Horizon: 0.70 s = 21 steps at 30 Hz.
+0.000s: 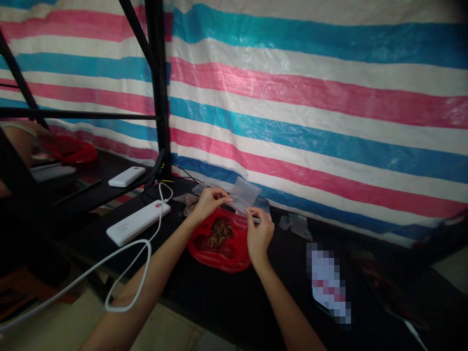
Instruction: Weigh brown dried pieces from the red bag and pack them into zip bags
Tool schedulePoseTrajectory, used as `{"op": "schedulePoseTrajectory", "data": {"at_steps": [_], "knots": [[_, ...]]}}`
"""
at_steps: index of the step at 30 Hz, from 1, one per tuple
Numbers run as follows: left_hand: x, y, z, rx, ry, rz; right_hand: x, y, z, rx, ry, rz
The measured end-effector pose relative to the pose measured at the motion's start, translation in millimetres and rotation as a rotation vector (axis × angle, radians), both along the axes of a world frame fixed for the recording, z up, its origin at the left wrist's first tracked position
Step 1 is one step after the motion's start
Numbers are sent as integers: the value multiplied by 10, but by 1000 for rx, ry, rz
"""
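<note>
A small clear plastic bag (245, 191) is stretched between my two hands above a red plastic bag (234, 263). My left hand (209, 204) pinches its left edge between thumb and fingers. On the other side, my right hand (260, 229) grips its right edge with bent fingers. The red bag lies spread on the black table, and a heap of small brown and yellowish pieces (220, 233) sits inside it. Their exact kind is too small to tell. Behind my left hand rests a clear bag with brownish contents (189, 202).
A white power bank (139, 223) with a looping white cable (149, 263) lies left. Farther right are a small clear cup (284, 223), a flat clear bag (300, 226) and a pixelated phone (329, 285). Another person's arm (18, 146) shows beyond the black frame (159, 87).
</note>
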<state>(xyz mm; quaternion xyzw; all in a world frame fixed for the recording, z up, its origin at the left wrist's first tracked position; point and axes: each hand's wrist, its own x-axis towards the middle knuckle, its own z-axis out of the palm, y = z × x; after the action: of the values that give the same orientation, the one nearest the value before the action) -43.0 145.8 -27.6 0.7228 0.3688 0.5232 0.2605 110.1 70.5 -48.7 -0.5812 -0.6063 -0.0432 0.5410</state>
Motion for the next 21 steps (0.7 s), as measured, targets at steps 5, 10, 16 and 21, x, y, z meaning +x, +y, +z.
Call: {"op": "schedulePoseTrajectory", "data": {"at_steps": [5,10,16,21], "knots": [[-19,-15,25,-13,-38,-6,17,30,-4,-44,-13,63],[-38,-25,29,-25,-23,-76,21,67,-24,-87,-43,114],[-39,6,-18,-67,56,-183,108,163,-83,-90,24,146],[-52,14,-9,-160,-1,-205,152,187,-73,-108,41,170]]}}
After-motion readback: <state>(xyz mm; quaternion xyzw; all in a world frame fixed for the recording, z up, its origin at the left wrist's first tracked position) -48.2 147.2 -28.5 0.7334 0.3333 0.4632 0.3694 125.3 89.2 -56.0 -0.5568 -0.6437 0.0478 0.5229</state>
